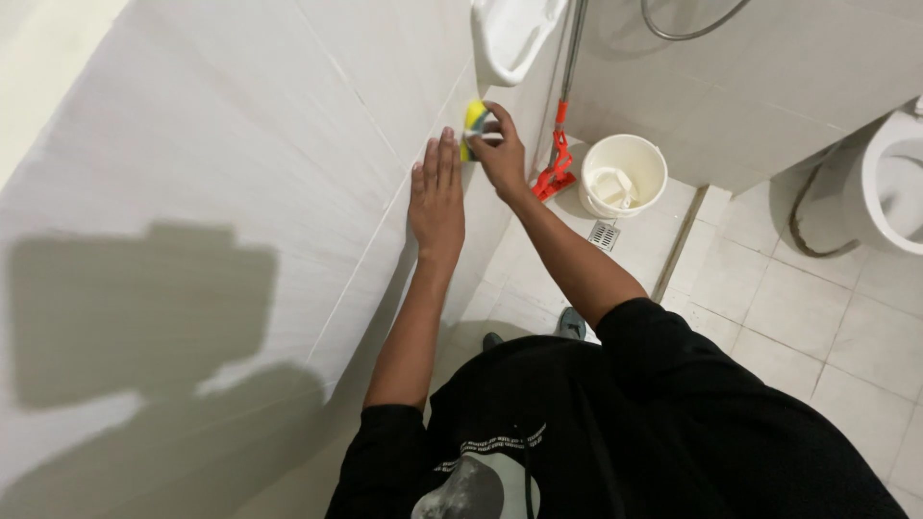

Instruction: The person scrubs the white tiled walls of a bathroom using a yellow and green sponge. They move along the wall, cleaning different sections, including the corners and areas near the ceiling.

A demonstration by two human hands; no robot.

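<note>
Sponge (pixel 473 123), yellow and likely soft and light, sits pressed to the tiled wall (pixel 240 144), gripped around its back by the right hand (pixel 500 149). Left hand (pixel 437 197) lies flat and open on the wall, just beside it.

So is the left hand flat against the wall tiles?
Touching. The head view shows the left hand with palm and fingers pressed flat on the white wall tiles, no gap.
</note>
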